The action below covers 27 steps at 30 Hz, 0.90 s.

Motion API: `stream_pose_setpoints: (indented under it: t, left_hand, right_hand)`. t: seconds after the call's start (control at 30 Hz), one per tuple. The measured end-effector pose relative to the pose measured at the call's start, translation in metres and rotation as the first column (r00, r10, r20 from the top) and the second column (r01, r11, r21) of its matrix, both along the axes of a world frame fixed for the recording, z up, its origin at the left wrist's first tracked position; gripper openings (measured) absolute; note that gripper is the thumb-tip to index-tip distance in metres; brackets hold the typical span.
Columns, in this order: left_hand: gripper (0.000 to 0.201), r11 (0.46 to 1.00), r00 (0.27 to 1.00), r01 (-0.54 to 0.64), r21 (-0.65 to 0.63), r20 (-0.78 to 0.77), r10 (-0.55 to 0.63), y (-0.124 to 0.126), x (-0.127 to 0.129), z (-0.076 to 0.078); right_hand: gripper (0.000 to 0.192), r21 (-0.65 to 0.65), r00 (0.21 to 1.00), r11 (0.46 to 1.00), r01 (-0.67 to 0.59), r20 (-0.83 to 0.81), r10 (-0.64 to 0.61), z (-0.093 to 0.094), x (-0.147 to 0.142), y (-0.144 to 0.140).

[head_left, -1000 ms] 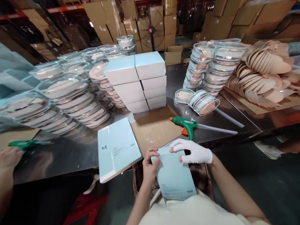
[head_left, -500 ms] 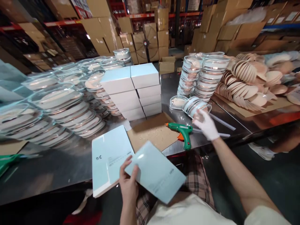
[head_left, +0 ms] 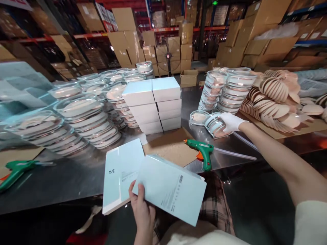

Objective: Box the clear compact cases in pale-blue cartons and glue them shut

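In the head view the bare left hand (head_left: 141, 209) grips a pale blue flat box (head_left: 170, 189) by its near left corner, thumb on top and fingers clamped beneath, holding it tilted above the lap just off the near edge of the steel table (head_left: 63, 177). The right hand (head_left: 231, 121), in a white glove, is stretched far forward with its fingers closed over a clear round case (head_left: 217, 126) that lies tipped on the table just beside another clear case (head_left: 198, 117) lying flat. A green glue gun (head_left: 201, 149) rests on the table between the two hands, touching a brown cardboard sheet (head_left: 170, 148). A stack of flattened blue boxes (head_left: 120, 172) lies just left of the held box, overhanging the table edge. Behind stand stacked white-and-blue boxes (head_left: 153, 103) and piles of clear cases (head_left: 227, 90)
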<state>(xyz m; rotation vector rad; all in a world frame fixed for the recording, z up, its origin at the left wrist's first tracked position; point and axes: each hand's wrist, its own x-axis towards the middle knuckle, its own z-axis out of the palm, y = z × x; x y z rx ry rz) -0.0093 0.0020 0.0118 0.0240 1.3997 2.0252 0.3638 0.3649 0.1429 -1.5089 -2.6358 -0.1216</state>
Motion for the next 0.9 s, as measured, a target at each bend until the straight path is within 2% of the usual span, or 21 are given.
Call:
stream_pose_setpoints:
  t: [0.17, 0.23, 0.3, 0.37, 0.43, 0.47, 0.5, 0.53, 0.57, 0.6, 0.63, 0.67, 0.7, 0.73, 0.77, 0.8, 0.83, 0.9]
  left_hand:
    - [0.046, 0.997, 0.996, -0.065, 0.045, 0.063, 0.062, 0.007, 0.011, 0.008]
    - [0.047, 0.996, 0.994, -0.074, 0.046, 0.09, 0.07, 0.007, 0.014, 0.007]
    - [0.049, 0.997, 0.994, -0.069, 0.042, 0.094, 0.064, 0.006, 0.016, 0.005]
    - [0.052, 0.997, 0.995, -0.063, 0.048, 0.077, 0.059, 0.006, 0.018, 0.001]
    - [0.055, 0.996, 0.997, -0.057, 0.064, 0.053, 0.054, 0.009, 0.021, -0.004]
    - [0.054, 0.996, 0.998, -0.053, 0.069, 0.042, 0.051, 0.012, 0.022, -0.006]
    - [0.053, 0.996, 0.998, -0.049, 0.073, 0.032, 0.047, 0.015, 0.023, -0.008]
    - [0.052, 0.996, 0.999, -0.043, 0.077, 0.021, 0.041, 0.019, 0.024, -0.01]
    - [0.05, 0.996, 0.999, -0.04, 0.082, 0.014, 0.039, 0.023, 0.025, -0.012]
    - [0.048, 0.995, 0.999, -0.04, 0.09, 0.01, 0.04, 0.026, 0.026, -0.014]
    - [0.046, 0.994, 0.999, -0.043, 0.101, 0.004, 0.043, 0.029, 0.027, -0.016]
    - [0.046, 0.993, 0.999, -0.04, 0.112, -0.01, 0.041, 0.032, 0.028, -0.019]
    - [0.046, 0.992, 0.999, -0.033, 0.123, -0.031, 0.037, 0.033, 0.028, -0.022]
    - [0.047, 0.991, 0.998, -0.019, 0.131, -0.059, 0.027, 0.034, 0.028, -0.025]
    - [0.05, 0.99, 0.996, 0.0, 0.139, -0.094, 0.013, 0.034, 0.027, -0.028]
    - [0.053, 0.988, 0.991, 0.018, 0.151, -0.134, 0.002, 0.033, 0.025, -0.032]
    - [0.058, 0.985, 0.985, 0.033, 0.167, -0.172, -0.004, 0.031, 0.021, -0.035]
    - [0.072, 0.981, 0.973, 0.048, 0.187, -0.232, -0.003, 0.025, 0.009, -0.042]
  right_hand:
    - [0.058, -0.067, 1.0, 0.998, 0.019, 0.006, -0.019, -0.005, -0.007, -0.001]
    - [0.064, -0.066, 0.999, 0.998, 0.004, -0.039, -0.006, -0.01, -0.007, -0.01]
    - [0.073, -0.048, 0.995, 0.998, -0.028, -0.098, 0.023, -0.012, -0.004, -0.023]
    - [0.069, -0.02, 0.989, 0.999, -0.045, -0.142, 0.041, -0.01, -0.001, -0.041]
    - [0.064, 0.095, 0.96, 0.995, 0.021, -0.278, 0.007, -0.005, -0.003, -0.07]
    - [0.064, 0.175, 0.902, 0.98, 0.091, -0.433, -0.007, -0.003, -0.007, -0.089]
    - [0.065, 0.235, 0.771, 0.952, 0.195, -0.637, -0.001, -0.001, -0.013, -0.112]
    - [0.067, 0.231, 0.543, 0.929, 0.29, -0.839, 0.04, 0.001, -0.021, -0.137]
    - [0.066, 0.146, 0.272, 0.942, 0.302, -0.96, 0.061, 0.003, -0.03, -0.163]
    - [0.061, -0.002, 0.038, 0.973, 0.233, -0.999, -0.011, 0.004, -0.039, -0.188]
    - [0.056, -0.18, -0.118, 0.98, 0.091, -0.979, -0.168, 0.005, -0.048, -0.209]
    - [0.05, -0.32, -0.219, 0.946, -0.049, -0.921, -0.323, 0.005, -0.057, -0.227]
    - [0.044, -0.435, -0.272, 0.883, -0.176, -0.841, -0.468, 0.004, -0.063, -0.24]
    - [0.04, -0.509, -0.31, 0.819, -0.264, -0.76, -0.572, 0.003, -0.068, -0.248]
    - [0.038, -0.545, -0.359, 0.781, -0.305, -0.694, -0.624, 0.0, -0.07, -0.252]
    - [0.038, -0.556, -0.418, 0.773, -0.307, -0.651, -0.634, -0.003, -0.072, -0.253]
    - [0.04, -0.542, -0.479, 0.792, -0.281, -0.636, -0.605, -0.006, -0.072, -0.252]
    - [0.047, -0.451, -0.586, 0.875, -0.174, -0.667, -0.46, -0.015, -0.072, -0.248]
